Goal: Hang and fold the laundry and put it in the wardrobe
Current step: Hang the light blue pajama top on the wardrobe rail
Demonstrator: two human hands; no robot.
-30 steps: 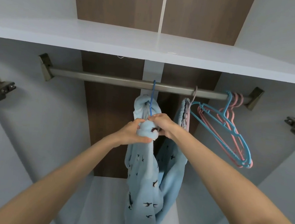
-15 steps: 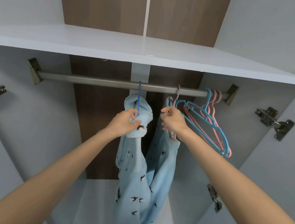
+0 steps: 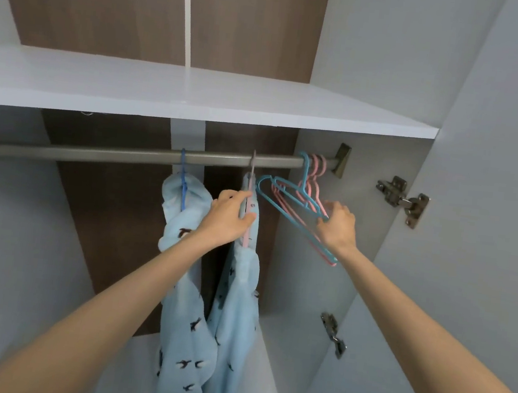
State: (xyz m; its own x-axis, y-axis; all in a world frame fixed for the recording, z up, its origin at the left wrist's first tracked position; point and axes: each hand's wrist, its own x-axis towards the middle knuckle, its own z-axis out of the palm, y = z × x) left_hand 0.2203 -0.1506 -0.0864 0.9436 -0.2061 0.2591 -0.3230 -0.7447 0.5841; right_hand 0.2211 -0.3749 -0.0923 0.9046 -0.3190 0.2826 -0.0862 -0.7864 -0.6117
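Clearly soft and light, the blue garment [image 3: 236, 297] hangs limp from the rail [image 3: 126, 155] on a pink hanger [image 3: 246, 240]; I judge that stiff hanger the better hold. The left hand [image 3: 227, 218] grips it; the right hand [image 3: 336, 226] touches the empty hangers [image 3: 285, 193], grip unclear.

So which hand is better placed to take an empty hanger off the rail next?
Right. The right hand is at the bunch of empty blue and pink plastic hangers near the right end of the metal rail; the left hand grips the pink plastic hanger carrying the light blue bird-print garment.
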